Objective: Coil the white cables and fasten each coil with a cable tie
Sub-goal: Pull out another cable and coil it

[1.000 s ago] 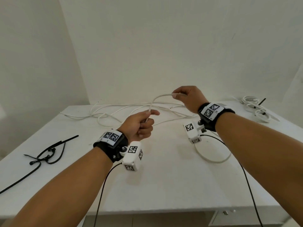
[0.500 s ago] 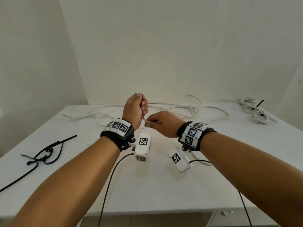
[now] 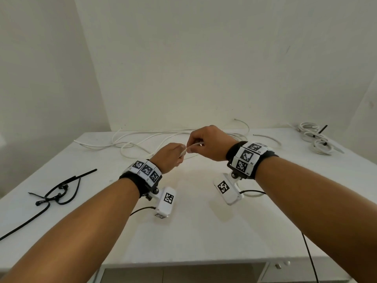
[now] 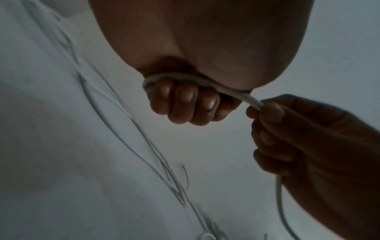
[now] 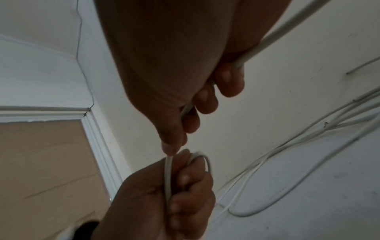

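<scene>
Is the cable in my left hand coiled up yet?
Barely: one white cable loop wraps the left hand; the right hand pinches the rest.

The left hand (image 3: 169, 158) is closing over the white cable (image 4: 232, 94), hiding how many turns are lying in its palm. The right hand (image 3: 210, 144) is covering the stretch running through its fingers (image 5: 205, 100). Both forearms are running off the head view's bottom edge. The loose cables (image 4: 127, 112) are blurring together on the table (image 3: 204, 231).
</scene>
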`<state>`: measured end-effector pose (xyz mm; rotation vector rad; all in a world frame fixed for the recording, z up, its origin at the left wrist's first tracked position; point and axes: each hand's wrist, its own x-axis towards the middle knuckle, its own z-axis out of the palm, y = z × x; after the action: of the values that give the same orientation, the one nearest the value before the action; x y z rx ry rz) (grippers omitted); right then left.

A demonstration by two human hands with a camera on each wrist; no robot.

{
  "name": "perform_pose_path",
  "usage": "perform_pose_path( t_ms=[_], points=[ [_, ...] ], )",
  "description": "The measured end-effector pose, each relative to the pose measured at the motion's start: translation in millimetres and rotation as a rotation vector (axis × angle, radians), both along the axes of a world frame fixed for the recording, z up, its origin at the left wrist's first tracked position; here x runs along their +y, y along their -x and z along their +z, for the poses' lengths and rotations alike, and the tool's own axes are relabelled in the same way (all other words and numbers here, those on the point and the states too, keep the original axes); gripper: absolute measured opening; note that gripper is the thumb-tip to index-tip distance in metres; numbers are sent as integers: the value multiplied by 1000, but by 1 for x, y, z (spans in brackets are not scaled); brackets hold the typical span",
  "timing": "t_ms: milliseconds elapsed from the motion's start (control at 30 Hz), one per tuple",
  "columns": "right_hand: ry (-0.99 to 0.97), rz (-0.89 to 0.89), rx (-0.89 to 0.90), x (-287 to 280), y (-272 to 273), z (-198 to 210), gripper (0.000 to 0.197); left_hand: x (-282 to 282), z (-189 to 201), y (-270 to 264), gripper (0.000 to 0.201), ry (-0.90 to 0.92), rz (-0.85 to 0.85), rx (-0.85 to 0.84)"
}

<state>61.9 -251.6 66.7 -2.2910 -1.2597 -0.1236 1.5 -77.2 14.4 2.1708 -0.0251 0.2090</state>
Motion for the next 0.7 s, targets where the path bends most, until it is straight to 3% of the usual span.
perform_pose_path(
  t_ms=[133, 433, 700],
  points=[
    [-106, -16, 39, -1, -5, 2, 9, -8, 1, 6, 48, 347, -48, 74],
    [-191, 0, 74, -11, -13, 9, 11, -24, 7, 19, 46, 678, -154, 125],
    [-217, -30, 68, -21, -18, 9, 10, -27, 9, 18, 43, 724, -161, 174]
  ],
)
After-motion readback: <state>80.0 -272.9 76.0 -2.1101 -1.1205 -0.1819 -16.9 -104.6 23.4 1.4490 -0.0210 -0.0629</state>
